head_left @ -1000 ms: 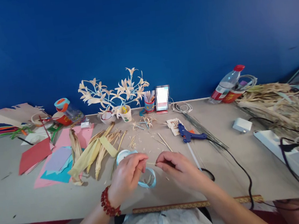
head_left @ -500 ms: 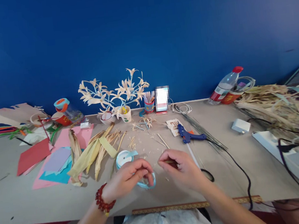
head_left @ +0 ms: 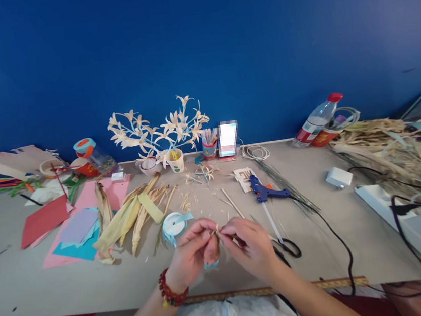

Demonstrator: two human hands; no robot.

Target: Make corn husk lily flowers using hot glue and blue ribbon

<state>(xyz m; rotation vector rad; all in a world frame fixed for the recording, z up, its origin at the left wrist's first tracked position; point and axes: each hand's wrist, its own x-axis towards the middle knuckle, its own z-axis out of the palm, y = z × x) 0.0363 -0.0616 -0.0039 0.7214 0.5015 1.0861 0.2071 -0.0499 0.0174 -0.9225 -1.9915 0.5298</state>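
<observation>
My left hand (head_left: pixel 194 251), with a red bead bracelet, and my right hand (head_left: pixel 250 247) meet above the table's front middle. Both pinch a small pale husk strip (head_left: pixel 217 228) between thumb and fingertips; most of it is hidden by the fingers. A roll of light blue ribbon (head_left: pixel 175 226) lies just beyond my left hand. Some blue ribbon (head_left: pixel 212 265) shows beneath that hand. Black-handled scissors (head_left: pixel 292 247) rest to the right of my right hand, partly covered by it. Behind the hands lie a thin pale stick (head_left: pixel 231 201) and husk scraps (head_left: pixel 186 201).
Corn husks (head_left: pixel 136 219) and coloured paper (head_left: pixel 80 249) lie at left. Husk flowers (head_left: pixel 178 126) stand in a cup (head_left: pixel 175 162) at the back. A blue glue gun (head_left: pixel 267 192), wires (head_left: pixel 287 184) and a power strip (head_left: pixel 391 213) with black cables are at right.
My left hand has moved right to meet my right hand, and both now pinch the pale strip. More of the scissors shows. The ribbon under my left hand is now mostly covered.
</observation>
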